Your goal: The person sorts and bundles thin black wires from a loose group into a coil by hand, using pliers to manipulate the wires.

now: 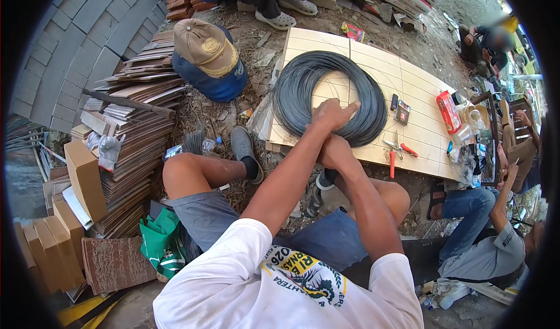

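A large coil of dark wire (368, 119) lies on a pale wooden board (420, 104). My left hand (333, 116) rests over the near inner edge of the coil, its thumb stretched out to the right and its fingers partly seen. Just below it and touching it, my right hand (337, 152) is at the coil's near edge with its fingers hidden. Which arm crosses over which is hard to tell where the wrists meet. Right of the coil are orange-handled pliers (400, 148), a small dark box (402, 113) and a red packet (448, 112).
A cap (205, 46) sits on a blue container (219, 84) at the upper left. Stacked tiles (137, 171) and cardboard boxes (86, 180) line the left. Co-workers (487, 259) sit at the right, and another person's shoes (275, 19) show at the top.
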`<control>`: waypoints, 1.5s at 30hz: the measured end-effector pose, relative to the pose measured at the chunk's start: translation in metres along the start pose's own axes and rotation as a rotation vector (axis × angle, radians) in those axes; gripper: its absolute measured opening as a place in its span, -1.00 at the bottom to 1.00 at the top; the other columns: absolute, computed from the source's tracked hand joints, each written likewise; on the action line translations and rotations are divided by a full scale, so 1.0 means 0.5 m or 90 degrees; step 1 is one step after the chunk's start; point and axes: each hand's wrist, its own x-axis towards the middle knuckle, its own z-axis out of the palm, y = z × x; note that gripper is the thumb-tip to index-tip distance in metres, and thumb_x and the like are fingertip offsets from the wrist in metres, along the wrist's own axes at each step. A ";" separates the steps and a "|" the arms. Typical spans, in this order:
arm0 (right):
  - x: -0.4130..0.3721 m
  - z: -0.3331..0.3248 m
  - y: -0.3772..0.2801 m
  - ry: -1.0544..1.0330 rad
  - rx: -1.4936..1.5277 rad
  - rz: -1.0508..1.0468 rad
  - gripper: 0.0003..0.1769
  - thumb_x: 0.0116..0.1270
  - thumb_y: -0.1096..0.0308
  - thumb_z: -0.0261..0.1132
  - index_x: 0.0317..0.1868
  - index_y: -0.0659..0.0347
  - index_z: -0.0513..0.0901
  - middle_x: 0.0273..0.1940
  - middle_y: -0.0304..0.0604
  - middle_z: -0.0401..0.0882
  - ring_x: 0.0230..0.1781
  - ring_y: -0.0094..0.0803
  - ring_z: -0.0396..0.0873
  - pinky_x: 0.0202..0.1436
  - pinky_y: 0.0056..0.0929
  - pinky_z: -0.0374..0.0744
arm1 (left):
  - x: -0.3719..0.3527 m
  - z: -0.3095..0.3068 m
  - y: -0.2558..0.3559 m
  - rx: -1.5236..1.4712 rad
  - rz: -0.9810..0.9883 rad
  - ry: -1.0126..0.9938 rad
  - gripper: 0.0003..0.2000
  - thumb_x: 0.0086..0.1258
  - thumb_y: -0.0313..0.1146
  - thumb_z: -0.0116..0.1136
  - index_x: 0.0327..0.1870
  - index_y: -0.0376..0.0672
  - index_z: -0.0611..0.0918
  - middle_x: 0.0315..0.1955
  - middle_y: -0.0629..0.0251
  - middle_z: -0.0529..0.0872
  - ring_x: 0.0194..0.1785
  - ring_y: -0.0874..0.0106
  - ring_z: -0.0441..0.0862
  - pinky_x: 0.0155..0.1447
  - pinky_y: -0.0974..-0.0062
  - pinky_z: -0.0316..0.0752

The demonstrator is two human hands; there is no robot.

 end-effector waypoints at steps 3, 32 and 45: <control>0.016 0.050 0.029 -0.109 -0.084 0.013 -0.28 0.35 0.13 0.18 0.50 0.10 0.26 0.30 0.19 0.47 0.26 0.03 0.51 0.29 -0.11 0.50 | -0.013 -0.008 -0.002 0.051 0.027 0.005 -0.06 0.23 0.38 0.12 0.27 -0.49 0.51 0.18 -0.28 0.59 0.28 -0.04 0.56 0.37 0.22 0.41; 0.046 -0.084 -0.032 0.004 -0.075 0.386 -0.17 0.36 -0.04 0.27 0.49 0.20 0.23 -0.18 0.20 0.72 -0.13 0.13 0.71 -0.06 0.01 0.63 | -0.033 -0.036 -0.654 -0.744 -0.285 0.195 0.05 0.21 0.54 -0.06 0.58 -0.09 0.16 0.52 0.02 0.19 0.56 0.04 0.09 0.50 -0.16 -0.03; 0.055 -0.082 -0.048 -0.031 -0.102 0.332 -0.17 0.32 -0.09 0.29 0.44 0.23 0.31 -0.36 0.21 0.71 -0.27 0.15 0.72 -0.17 0.00 0.65 | -0.050 0.007 -0.660 -0.756 -0.222 0.235 -0.33 0.35 0.26 0.19 0.12 -0.26 0.55 -0.20 0.21 0.73 -0.25 0.44 0.67 -0.06 0.52 0.47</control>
